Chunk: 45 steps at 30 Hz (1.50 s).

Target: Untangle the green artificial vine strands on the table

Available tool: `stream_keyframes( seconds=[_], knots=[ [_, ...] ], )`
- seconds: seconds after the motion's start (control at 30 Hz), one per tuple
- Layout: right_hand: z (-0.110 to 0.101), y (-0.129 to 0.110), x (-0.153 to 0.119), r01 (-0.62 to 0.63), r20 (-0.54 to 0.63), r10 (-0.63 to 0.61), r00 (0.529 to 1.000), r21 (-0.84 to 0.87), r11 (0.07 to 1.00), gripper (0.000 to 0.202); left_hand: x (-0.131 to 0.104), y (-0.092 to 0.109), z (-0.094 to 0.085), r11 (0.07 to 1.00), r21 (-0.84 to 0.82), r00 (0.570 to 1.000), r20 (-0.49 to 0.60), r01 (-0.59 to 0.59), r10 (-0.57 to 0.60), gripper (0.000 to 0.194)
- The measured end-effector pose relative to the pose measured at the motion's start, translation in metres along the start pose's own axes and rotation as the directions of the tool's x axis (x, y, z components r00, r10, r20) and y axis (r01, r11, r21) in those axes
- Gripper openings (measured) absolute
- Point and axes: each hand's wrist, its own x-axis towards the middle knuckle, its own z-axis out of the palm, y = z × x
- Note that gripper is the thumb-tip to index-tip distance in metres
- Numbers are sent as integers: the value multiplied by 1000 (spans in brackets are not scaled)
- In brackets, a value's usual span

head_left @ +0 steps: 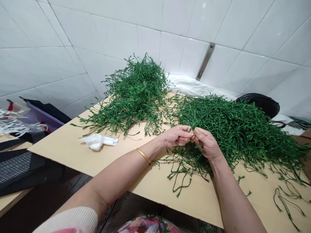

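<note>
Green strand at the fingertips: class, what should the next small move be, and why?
Perhaps draw the left hand gently away from the right hand: both pinch close together at the strand and partly hide it, while the tangled pile lies close by, so a slight pull might show whether the strand is free.

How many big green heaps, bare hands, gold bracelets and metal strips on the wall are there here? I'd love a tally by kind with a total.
Green heaps: 2
Bare hands: 2
Gold bracelet: 1
Metal strip: 1
Total: 6
</note>
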Motion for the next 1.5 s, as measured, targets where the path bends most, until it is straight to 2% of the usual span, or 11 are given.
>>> stream_keyframes(
  seconds=[0.1, 0.2, 0.37, 0.5, 0.77, 0.9, 1.03, 1.2, 1.33, 1.4, 1.5],
  knots=[
    [-1, 6, 6, 52, -50, -68, 996, -277, 959, 37, 1, 0, -1, 991, 123, 990, -123, -60, 75, 27],
    [0, 11, 9, 26, -41, -56, 998, -532, 846, 37, 1, -1, 0, 967, 245, 967, -221, -72, 128, 26],
    [1, 11, 8, 22, -27, -50, 998, -626, 780, 40, 2, -2, 4, 948, 308, 957, -244, -75, 155, 24],
    [0, 7, 7, 36, -4, -45, 999, -545, 838, 44, 2, -2, 2, 970, 233, 979, -174, -66, 109, 24],
    [-6, 10, 3, 34, 73, -21, 997, -172, 985, 46, 0, 1, -1, 996, 88, 1000, -7, -15, 16, 29],
    [-9, 13, 4, -2, 110, 23, 994, -183, 983, 48, 3, 9, -7, 991, 108, 997, -3, 80, -80, 32],
    [-8, 11, 5, -1, 69, 16, 997, -205, 979, 49, 9, 28, -9, 953, 219, 976, 18, 209, -218, 30],
    [-7, -1, 1, 37, 47, -46, 998, 164, 986, 48, 10, 27, 6, 988, 71, 987, 80, 136, -142, 24],
    [-12, -10, 0, 150, -135, -107, 985, 370, 917, 49, 12, 15, 20, 990, -37, 981, 145, 135, -128, 23],
    [-15, -10, 3, 191, -235, -123, 964, 292, 937, 48, 17, 13, 22, 994, -64, 993, 94, 84, -78, 23],
    [-18, -3, 6, 117, -350, -148, 925, -108, 987, 43, 23, 13, 20, 997, -30, 995, -72, -66, 63, 21]
  ],
)
